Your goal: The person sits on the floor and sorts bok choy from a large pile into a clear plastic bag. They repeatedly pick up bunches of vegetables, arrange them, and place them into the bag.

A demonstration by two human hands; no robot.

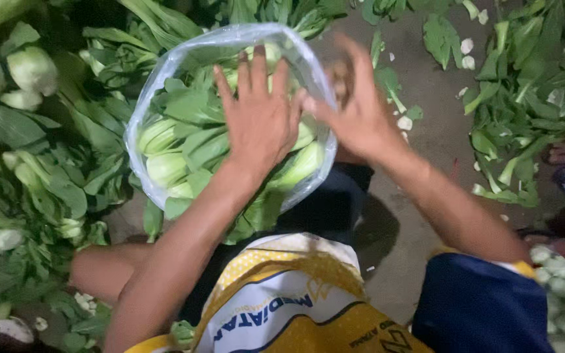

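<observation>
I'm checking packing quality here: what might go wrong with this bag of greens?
The thin clear plastic bag looks crammed with green bok choy heads; the flat left hand pressing down may bruise leaves or split the plastic. The right hand seems to hold only the rim, so the bag might tip.

The right hand (361,117) looks blurry (its fingers smear together). The left hand (259,121) hides the greens (184,140) under it. The heap of leaves (27,163) is cut off.
</observation>
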